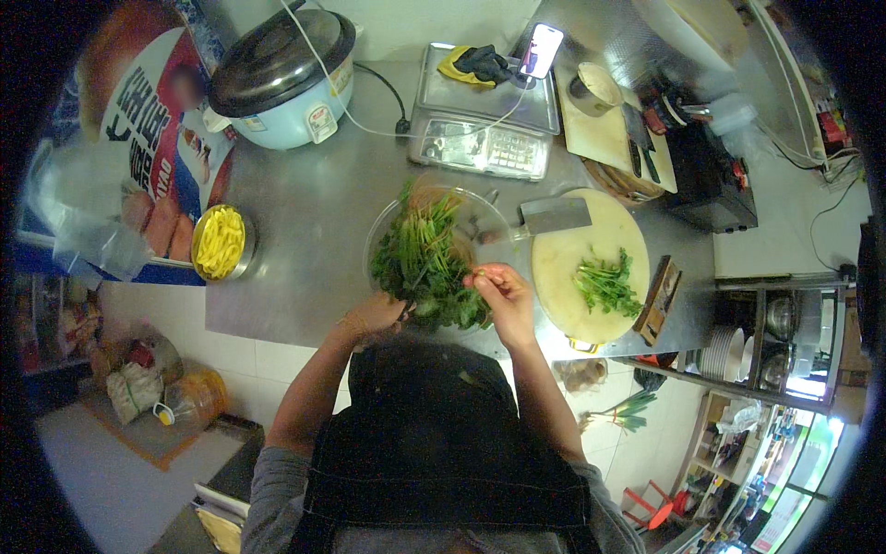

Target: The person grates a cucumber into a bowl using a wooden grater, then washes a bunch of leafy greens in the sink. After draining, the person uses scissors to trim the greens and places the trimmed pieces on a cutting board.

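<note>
A bunch of leafy green herbs [422,256], which looks like coriander, fills a clear round bowl [493,201] at the front of the steel counter. At the bowl's near left rim my left hand [379,315] is closed around a dark-handled tool [408,309], seemingly scissors; its thin blade lies among the leaves. Over the bowl's right side, the thumb and fingers of my right hand [507,294] pinch a small bit of herb [477,274]. To the right, cut herbs [608,282] lie on a round chopping board [557,298]. A cleaver [557,215] rests across the board's far left edge.
A metal bowl of yellow strips [220,242] stands at the left edge. Behind are a rice cooker [284,83], a scale [484,145] and a lit phone [541,52]. Knives [640,149] lie on a rectangular board [588,131] at back right. A wooden block [657,301] sits beside the round board.
</note>
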`<state>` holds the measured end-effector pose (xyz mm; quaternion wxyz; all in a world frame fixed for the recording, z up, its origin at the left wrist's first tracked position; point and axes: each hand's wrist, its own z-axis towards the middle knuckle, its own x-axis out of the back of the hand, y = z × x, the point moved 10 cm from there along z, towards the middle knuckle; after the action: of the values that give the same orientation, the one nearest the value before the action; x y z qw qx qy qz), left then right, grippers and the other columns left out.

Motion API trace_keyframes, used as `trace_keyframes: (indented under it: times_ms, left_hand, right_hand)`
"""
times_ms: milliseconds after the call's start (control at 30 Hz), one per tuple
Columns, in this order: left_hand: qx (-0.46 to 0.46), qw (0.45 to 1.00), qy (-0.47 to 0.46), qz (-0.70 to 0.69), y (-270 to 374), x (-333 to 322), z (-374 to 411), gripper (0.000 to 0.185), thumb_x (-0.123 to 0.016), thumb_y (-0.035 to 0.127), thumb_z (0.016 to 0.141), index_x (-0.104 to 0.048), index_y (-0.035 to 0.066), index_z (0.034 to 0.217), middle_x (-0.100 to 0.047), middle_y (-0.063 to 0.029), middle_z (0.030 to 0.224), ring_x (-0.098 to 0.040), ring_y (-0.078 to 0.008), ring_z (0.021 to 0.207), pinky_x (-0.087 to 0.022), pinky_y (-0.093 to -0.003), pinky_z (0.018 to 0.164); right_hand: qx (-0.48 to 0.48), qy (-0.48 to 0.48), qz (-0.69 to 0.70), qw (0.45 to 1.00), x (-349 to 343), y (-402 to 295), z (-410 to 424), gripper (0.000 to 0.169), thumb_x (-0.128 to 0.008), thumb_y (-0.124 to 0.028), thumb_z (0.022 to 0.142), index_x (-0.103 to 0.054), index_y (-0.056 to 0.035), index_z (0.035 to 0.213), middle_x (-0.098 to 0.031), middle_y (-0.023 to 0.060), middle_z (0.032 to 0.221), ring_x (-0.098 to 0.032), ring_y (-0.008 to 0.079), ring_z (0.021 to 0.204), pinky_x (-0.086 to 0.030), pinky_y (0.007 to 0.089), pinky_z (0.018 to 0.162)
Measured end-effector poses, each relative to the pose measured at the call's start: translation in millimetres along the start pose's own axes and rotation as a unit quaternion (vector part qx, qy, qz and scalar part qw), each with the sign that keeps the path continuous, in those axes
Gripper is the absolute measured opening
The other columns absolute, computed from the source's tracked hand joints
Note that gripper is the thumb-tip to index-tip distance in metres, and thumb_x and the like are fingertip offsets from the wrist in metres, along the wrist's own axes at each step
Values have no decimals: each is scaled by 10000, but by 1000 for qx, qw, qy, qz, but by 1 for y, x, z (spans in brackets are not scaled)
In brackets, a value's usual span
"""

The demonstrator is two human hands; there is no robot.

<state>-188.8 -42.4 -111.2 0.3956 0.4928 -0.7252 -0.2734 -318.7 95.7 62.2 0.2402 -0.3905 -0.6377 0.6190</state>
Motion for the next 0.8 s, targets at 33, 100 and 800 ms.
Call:
trace_keyframes:
  times_ms: [33,100,800]
  left_hand:
    - [5,1000,0,19,5,4,1,489,-519,489,880,-649,18,861,-609,-88,616,-576,-213,547,-457,-377,570]
    - [139,990,-32,-15,-4,5,5,435,-524,478,898,-629,62,830,-614,-49,632,-548,-146,521,-420,-303,471]
    - [79,940,221,-247,24,-21,-46,380,-486,349,944,-638,9,869,-595,-41,616,-521,-82,494,-400,-220,388]
  right_hand:
    - [24,9,11,1000,6,-14,-3,111,-566,-40,904,-590,-21,1010,-663,87,913,-603,137,839,-474,274,832]
    - [73,33,30,996,24,-45,-10,86,-567,-58,911,-580,-37,993,-653,82,892,-596,142,791,-487,278,800]
    - [258,343,-429,795,321,-172,-24,117,-633,-62,834,-638,-30,947,-646,88,857,-608,224,783,-460,319,674]
